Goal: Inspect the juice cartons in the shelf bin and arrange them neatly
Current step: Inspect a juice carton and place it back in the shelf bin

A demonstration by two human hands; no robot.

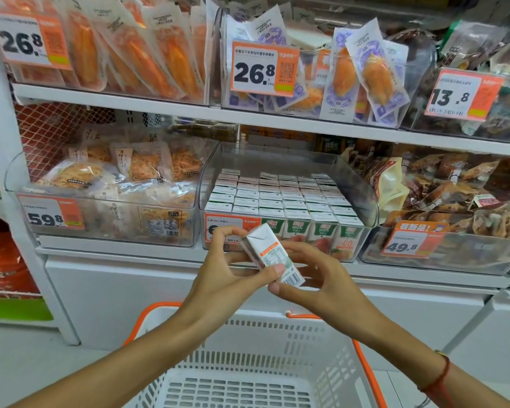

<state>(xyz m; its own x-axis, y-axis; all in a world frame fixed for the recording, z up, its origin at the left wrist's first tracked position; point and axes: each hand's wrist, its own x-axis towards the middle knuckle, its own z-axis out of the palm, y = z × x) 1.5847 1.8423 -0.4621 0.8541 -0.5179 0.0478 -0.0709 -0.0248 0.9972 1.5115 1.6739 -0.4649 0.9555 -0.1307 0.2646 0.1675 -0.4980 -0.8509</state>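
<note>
A small white juice carton (273, 257) is held tilted in front of the shelf, its nutrition panel and barcode facing me. My left hand (230, 266) pinches its left side with thumb and fingers. From the right, my right hand (309, 275) grips its lower end. Behind it stands the clear shelf bin (362, 187), packed with several rows of upright juice cartons (277, 195), their white tops in a tidy grid and green "100%" fronts showing through the front wall.
A white shopping basket (248, 363) with orange handles sits below my arms. Clear bins of packaged snacks (106, 178) and dried food (442, 195) flank the juice bin. An upper shelf (218, 113) holds more bags. Orange price tags hang on the bin fronts.
</note>
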